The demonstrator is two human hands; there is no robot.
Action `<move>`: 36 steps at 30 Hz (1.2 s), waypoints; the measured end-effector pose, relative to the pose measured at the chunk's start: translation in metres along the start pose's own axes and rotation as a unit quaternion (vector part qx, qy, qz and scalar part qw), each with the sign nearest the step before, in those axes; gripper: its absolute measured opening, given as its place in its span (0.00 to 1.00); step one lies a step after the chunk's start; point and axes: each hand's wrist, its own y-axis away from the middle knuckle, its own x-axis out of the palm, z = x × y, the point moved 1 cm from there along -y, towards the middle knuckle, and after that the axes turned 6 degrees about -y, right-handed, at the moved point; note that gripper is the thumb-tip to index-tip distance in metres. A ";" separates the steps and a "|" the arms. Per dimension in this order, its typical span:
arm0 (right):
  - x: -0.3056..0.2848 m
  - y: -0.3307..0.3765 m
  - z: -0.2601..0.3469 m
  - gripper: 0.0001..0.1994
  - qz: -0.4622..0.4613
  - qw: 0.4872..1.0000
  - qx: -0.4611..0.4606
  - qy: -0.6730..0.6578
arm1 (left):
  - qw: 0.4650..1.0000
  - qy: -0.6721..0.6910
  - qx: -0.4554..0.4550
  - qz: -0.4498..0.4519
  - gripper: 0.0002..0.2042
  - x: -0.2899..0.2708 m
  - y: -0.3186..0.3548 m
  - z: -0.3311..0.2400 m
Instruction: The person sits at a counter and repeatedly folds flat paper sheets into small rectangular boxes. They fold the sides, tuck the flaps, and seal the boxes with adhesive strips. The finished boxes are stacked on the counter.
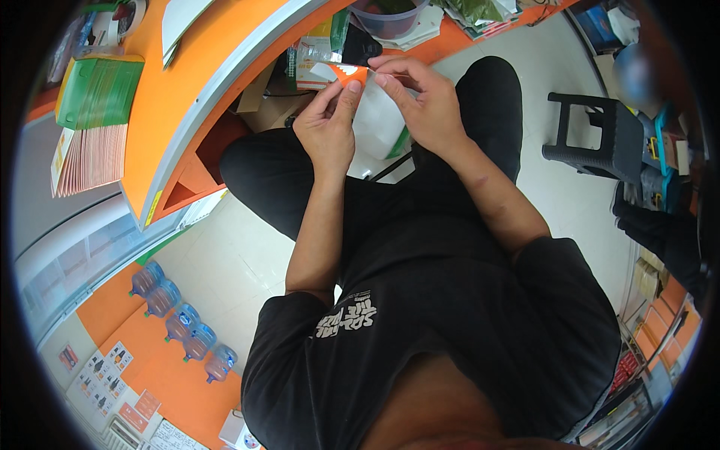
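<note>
Both hands meet in front of me above my lap. My left hand pinches a small orange and white paper piece between thumb and forefinger. My right hand holds the same piece at its right end with its fingertips. I sit in black trousers and a black shirt. A white bag or container shows just below the hands, partly hidden by them.
An orange curved counter runs along the left, with a green stack of leaflets and papers on it. A black plastic stool stands at the right. Several blue water bottles line the wall at lower left. Packages and a clear tub lie ahead.
</note>
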 end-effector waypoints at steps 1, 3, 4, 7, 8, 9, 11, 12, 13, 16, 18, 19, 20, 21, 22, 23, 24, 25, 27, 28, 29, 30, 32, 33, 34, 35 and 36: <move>-0.001 -0.001 0.000 0.08 -0.001 0.998 0.034 -0.046 | 1.000 -0.008 0.012 -0.006 0.10 0.000 0.001 0.002; -0.005 -0.006 -0.002 0.07 -0.017 0.990 0.090 -0.110 | 0.999 -0.023 0.037 -0.017 0.10 0.000 0.003 0.007; -0.007 -0.007 -0.003 0.07 -0.025 0.983 0.117 -0.141 | 0.998 -0.028 0.046 -0.019 0.10 0.001 0.003 0.007; -0.005 -0.006 -0.001 0.07 0.003 0.977 0.135 -0.163 | 0.995 -0.050 0.089 -0.020 0.10 0.004 0.005 0.006; -0.005 -0.005 -0.001 0.07 0.007 0.975 0.138 -0.172 | 0.991 -0.063 0.114 -0.016 0.09 0.005 0.006 0.008; -0.004 -0.005 0.000 0.07 0.011 0.973 0.140 -0.182 | 0.987 -0.076 0.139 -0.012 0.09 0.006 0.007 0.008; -0.004 -0.005 0.000 0.07 0.014 0.968 0.141 -0.208 | 0.990 -0.067 0.125 -0.021 0.09 0.007 0.007 0.006; -0.005 -0.003 -0.001 0.07 0.011 0.964 0.139 -0.226 | 0.991 -0.063 0.118 -0.025 0.08 0.008 0.007 0.004; -0.006 -0.002 -0.002 0.07 0.008 0.960 0.137 -0.243 | 0.991 -0.067 0.116 -0.022 0.08 0.009 0.006 0.000; -0.007 -0.003 -0.002 0.08 0.028 0.967 0.128 -0.217 | 0.989 -0.086 0.122 0.002 0.09 0.007 0.003 -0.004; -0.006 -0.005 0.003 0.09 0.034 0.975 0.098 -0.196 | 0.986 -0.097 0.127 0.054 0.10 -0.002 0.001 -0.003; -0.006 -0.006 0.007 0.09 0.036 0.979 0.082 -0.185 | 0.983 -0.101 0.130 0.082 0.10 -0.004 0.000 -0.003; -0.005 -0.006 0.010 0.08 0.027 0.981 0.071 -0.177 | 0.983 -0.089 0.137 0.085 0.11 -0.004 -0.001 -0.002; -0.003 -0.007 0.014 0.07 0.019 0.983 0.061 -0.169 | 0.983 -0.077 0.143 0.088 0.11 -0.005 0.000 -0.001; -0.002 -0.007 0.018 0.07 0.011 0.985 0.051 -0.162 | 0.982 -0.065 0.150 0.090 0.12 -0.005 0.000 -0.001; -0.001 -0.007 0.021 0.07 0.009 0.991 0.032 -0.126 | 0.983 -0.067 0.148 0.088 0.12 -0.006 0.000 -0.002; 0.000 -0.007 0.025 0.07 0.008 0.996 0.013 -0.090 | 0.983 -0.069 0.147 0.086 0.12 -0.006 0.000 -0.004; 0.001 -0.008 0.028 0.07 0.007 0.998 -0.006 -0.054 | 0.983 -0.071 0.145 0.084 0.13 -0.006 0.000 -0.006; 0.002 -0.008 0.034 0.07 0.004 0.999 -0.047 0.011 | 0.985 -0.066 0.144 0.075 0.13 -0.005 0.001 -0.011; 0.003 -0.008 0.037 0.07 0.003 0.997 -0.067 0.043 | 0.985 -0.064 0.143 0.071 0.13 -0.004 0.002 -0.014; 0.003 -0.008 0.038 0.07 0.005 0.995 -0.075 0.062 | 0.983 -0.084 0.143 0.072 0.13 -0.005 0.002 -0.015; 0.004 -0.008 0.039 0.07 0.006 0.993 -0.082 0.081 | 0.981 -0.104 0.144 0.074 0.13 -0.007 0.001 -0.016; 0.005 -0.008 0.039 0.07 0.011 0.990 -0.094 0.101 | 0.980 -0.122 0.142 0.070 0.13 -0.010 0.000 -0.017; 0.006 -0.008 0.038 0.08 0.014 0.990 -0.098 0.103 | 0.981 -0.119 0.140 0.064 0.13 -0.011 -0.001 -0.017; 0.007 -0.008 0.038 0.08 0.017 0.989 -0.102 0.105 | 0.982 -0.116 0.137 0.058 0.13 -0.013 -0.002 -0.017; 0.004 -0.009 0.039 0.08 0.034 0.990 -0.083 0.104 | 0.983 -0.120 0.129 0.058 0.13 -0.014 -0.003 -0.018; 0.001 -0.010 0.040 0.09 0.052 0.991 -0.063 0.102 | 0.983 -0.125 0.120 0.057 0.13 -0.016 -0.003 -0.019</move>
